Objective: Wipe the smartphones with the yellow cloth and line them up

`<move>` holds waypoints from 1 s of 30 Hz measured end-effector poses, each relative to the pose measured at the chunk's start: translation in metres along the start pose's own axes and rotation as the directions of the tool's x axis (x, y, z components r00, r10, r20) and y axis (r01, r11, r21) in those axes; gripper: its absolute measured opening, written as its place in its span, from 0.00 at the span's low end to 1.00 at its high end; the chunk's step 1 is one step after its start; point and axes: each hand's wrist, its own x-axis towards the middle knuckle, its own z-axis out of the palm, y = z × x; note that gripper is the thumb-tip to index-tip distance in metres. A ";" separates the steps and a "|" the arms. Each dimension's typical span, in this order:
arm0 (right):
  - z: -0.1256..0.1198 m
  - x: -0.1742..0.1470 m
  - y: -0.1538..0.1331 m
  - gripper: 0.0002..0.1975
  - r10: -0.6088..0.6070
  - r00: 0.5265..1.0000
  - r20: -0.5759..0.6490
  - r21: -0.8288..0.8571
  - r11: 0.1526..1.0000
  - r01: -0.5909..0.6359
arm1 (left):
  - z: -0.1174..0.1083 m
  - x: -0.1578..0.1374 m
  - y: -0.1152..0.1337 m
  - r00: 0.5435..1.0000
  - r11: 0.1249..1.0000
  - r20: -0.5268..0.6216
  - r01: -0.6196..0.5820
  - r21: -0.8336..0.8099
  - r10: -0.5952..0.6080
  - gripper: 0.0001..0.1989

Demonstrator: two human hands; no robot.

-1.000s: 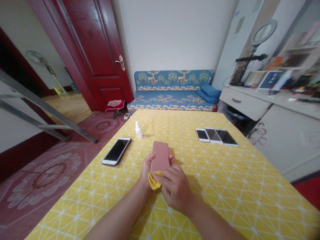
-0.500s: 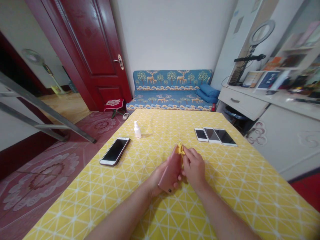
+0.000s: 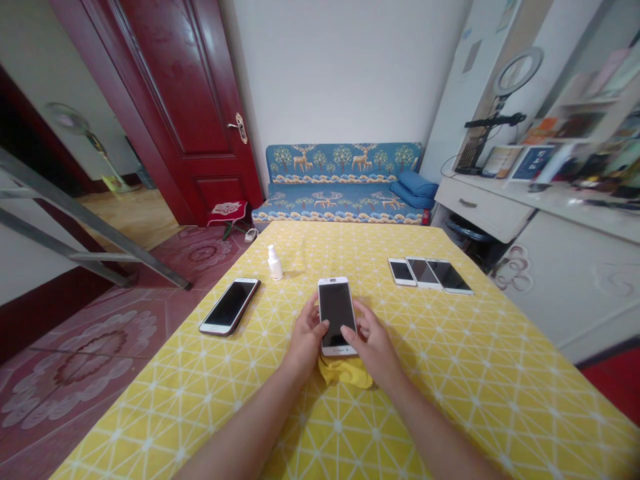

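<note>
Both hands' fingers, left hand [image 3: 306,337] and right hand [image 3: 373,343], curl around a white smartphone [image 3: 337,315], screen up, over a yellow cloth [image 3: 347,371]. Beyond, on the yellow-clothed surface [image 3: 475,373]: spray bottle [image 3: 275,262], black phone [image 3: 231,305] left, 3 phones [image 3: 430,274] far right; blue sofa [image 3: 343,183] behind.

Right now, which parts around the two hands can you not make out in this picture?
Head view only:
- yellow cloth: partly hidden under the phone and the right hand.
- Phone's back: turned away from the camera.
- Left hand fingers under the phone: hidden by it.
- spray bottle label: too small to read.
</note>
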 end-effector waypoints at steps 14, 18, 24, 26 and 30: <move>-0.169 0.007 0.013 0.26 0.098 0.779 -0.620 -0.500 0.715 -0.488 | 0.003 -0.011 0.002 0.895 0.893 0.400 -0.006 0.450 -0.196 0.23; -0.195 -0.012 0.008 0.28 0.084 0.681 -0.727 -0.589 0.433 -0.682 | 0.007 -0.011 0.003 0.908 0.865 0.371 -0.020 0.501 -0.194 0.21; -0.174 -0.015 0.023 0.43 0.065 0.759 -0.648 -0.730 0.231 -0.643 | 0.003 -0.010 0.000 0.903 0.842 0.379 -0.037 0.538 -0.203 0.20; -0.171 -0.013 0.029 0.38 0.042 0.766 -0.641 -0.746 0.200 -0.635 | 0.002 -0.010 -0.001 0.902 0.845 0.380 -0.034 0.533 -0.204 0.20; -0.180 -0.007 0.032 0.30 0.038 0.743 -0.668 -0.725 0.194 -0.661 | 0.003 -0.011 -0.001 0.903 0.843 0.376 -0.028 0.538 -0.210 0.21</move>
